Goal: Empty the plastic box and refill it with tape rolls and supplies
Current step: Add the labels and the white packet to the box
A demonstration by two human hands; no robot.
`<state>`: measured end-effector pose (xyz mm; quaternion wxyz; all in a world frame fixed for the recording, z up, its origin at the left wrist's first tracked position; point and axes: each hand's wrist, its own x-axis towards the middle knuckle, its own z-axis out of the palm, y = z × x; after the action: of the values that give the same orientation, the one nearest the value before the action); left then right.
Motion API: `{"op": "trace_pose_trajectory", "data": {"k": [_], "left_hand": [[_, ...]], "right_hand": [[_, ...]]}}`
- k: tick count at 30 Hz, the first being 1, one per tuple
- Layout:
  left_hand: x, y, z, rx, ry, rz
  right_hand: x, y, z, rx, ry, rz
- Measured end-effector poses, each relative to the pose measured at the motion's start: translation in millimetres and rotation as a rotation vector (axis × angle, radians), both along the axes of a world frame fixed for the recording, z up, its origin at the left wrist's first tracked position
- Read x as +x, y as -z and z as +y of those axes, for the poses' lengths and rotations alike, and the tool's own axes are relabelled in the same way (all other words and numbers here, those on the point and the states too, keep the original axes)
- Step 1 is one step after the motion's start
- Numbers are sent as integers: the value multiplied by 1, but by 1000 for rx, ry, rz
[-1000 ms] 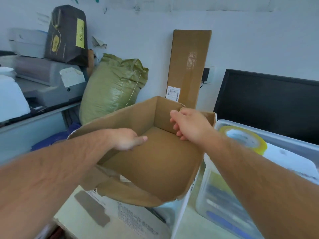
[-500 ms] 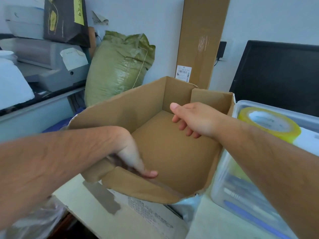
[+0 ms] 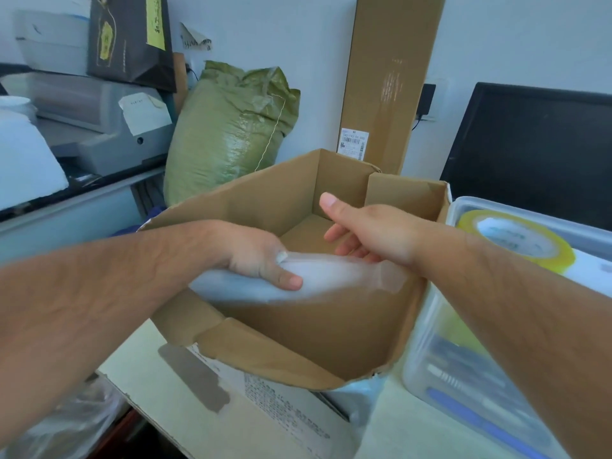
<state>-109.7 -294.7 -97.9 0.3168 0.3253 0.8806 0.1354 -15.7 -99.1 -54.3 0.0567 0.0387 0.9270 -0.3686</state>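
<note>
On the pale surface (image 3: 159, 382) nearest the viewer lies a flat printed carton with a grey strip of tape. On it sits an open cardboard box (image 3: 298, 342) whose near flap is folded down and out. Both bare forearms reach in over it. The left hand (image 3: 261, 260) has its grip clenched round a soft white bundle (image 3: 331, 276), blurred and seemingly translucent, thumb across the top, and holds it over the box's open mouth. The right hand (image 3: 374, 230) is just beyond the bundle's far end, thumb raised and fingers loosely bent. I cannot tell whether its grip is on the bundle or released. Just to the right of the cardboard box stands the clear plastic box (image 3: 440, 352). Dark and blue contents show dimly through its wall, and a yellow tape roll (image 3: 516, 240) lies flat on top of what fills it. Farther back, a green woven sack (image 3: 228, 137) and a tall narrow carton (image 3: 390, 77) stand against the wall. A black monitor (image 3: 530, 154) stands at the right, and a grey printer (image 3: 99, 111) sits on a shelf at the left.
</note>
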Motion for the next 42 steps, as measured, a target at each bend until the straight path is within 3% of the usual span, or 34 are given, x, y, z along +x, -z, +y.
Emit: {"op": "trace_pose_trajectory", "data": {"k": [4,9,14,19,24,29,35,42], "left_hand": [[5,-13,2,142,24,86],[9,-33,-3,248,70,109],[13,-53,-11,241,140,65],[30,-68,-7,54,121,278],[38,-76,-5,68,46,375],[58,-89,6,155,0,423],[81,-104,53,193,104,439],[116,-119,118,215,251,577]], "right_hand": [[5,-8,-4,123,-87,-114],[16,-28,0,271,-244,-123],[19,-36,6,421,-336,-169],[30,-56,5,540,-286,29],[54,-77,28,584,-159,172],[89,-86,61,554,-78,177],[135,-93,101,523,21,109],[184,-90,142,653,169,157]]}}
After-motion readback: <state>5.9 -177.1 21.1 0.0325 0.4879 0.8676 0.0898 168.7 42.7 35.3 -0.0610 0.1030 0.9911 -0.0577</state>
